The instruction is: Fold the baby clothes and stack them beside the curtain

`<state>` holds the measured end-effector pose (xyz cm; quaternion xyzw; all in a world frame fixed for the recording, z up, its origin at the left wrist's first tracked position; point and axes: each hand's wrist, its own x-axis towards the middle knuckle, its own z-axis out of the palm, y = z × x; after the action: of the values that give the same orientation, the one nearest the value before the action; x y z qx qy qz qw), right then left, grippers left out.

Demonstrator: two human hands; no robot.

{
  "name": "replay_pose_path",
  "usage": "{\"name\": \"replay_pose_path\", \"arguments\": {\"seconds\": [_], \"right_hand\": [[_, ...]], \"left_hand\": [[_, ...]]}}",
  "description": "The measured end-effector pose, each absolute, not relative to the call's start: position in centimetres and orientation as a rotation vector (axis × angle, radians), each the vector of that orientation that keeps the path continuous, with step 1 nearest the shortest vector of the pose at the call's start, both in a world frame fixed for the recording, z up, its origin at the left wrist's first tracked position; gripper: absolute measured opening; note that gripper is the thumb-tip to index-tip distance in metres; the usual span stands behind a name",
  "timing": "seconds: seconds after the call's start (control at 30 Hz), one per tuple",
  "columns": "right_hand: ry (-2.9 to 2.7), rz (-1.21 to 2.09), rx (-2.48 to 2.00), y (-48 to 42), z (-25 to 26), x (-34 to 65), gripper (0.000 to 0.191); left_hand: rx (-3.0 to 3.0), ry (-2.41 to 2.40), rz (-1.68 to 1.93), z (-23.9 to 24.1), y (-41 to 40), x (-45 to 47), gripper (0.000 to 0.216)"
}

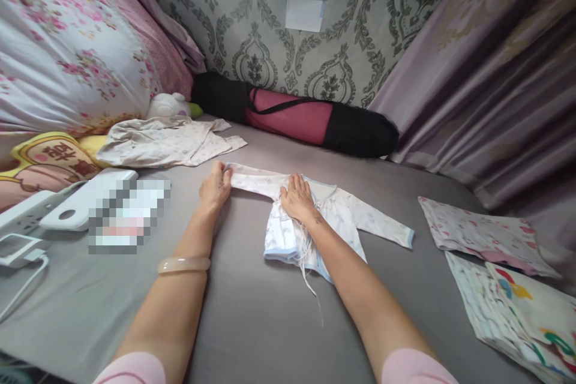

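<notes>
White cotton baby shirt with pale blue trim and a faint print (342, 216), seen from the head camera, lies spread on a smooth grey bedsheet (252, 324), straight ahead of the person. Its long axis runs crosswise, from cuff to cuff; the neckline faces away from the person and the blue-edged hem faces toward them. Thin white ties (308, 279) trail from the front, past the hem and onto the sheet.

The left hand (216, 189) is at the far left end of the shirt, with the thumb and fingers closed on the cuff of the near-straight left-hand sleeve (254, 180). Exactly how the fingertips meet is too small to tell. The right hand (297, 198) lies flat on the shirt's upper front, beside the base of that same sleeve, fingers straight and close together, pointing away from the person. It grips nothing visible. So the sleeve stretches between the two hands, and the right hand is the nearer one to the shirt's middle. The opposite sleeve (382, 222) reaches out to the right, angled slightly toward the person, untouched by either hand.

A pale, translucent bangle (183, 264) circles the left forearm. Well to the right are a folded white garment with a pink and red print (486, 234) and, nearer the person, a stack of folded white patterned cloths (495, 318). Beyond the left hand lies a rumpled cream garment (166, 141).
</notes>
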<state>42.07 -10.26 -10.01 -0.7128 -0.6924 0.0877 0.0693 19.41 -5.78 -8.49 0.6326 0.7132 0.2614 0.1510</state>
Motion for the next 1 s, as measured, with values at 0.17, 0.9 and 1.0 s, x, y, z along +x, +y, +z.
{"name": "replay_pose_path", "arguments": {"seconds": [0.17,0.9,1.0], "right_hand": [[-2.075,0.238,-2.131,-10.3,-10.1,42.1,0.063],[-1.720,0.423,-2.291,-16.2,-7.2,53.3,0.056],[-1.744,0.389,-2.246,-17.7,-7.4,53.7,0.055]], "left_hand": [[1.842,2.148,0.547,-8.8,-5.7,19.7,0.038],[2.445,1.516,0.389,-11.5,-5.4,21.8,0.043],[2.463,1.495,0.429,-10.5,-5.6,21.6,0.041]]}}
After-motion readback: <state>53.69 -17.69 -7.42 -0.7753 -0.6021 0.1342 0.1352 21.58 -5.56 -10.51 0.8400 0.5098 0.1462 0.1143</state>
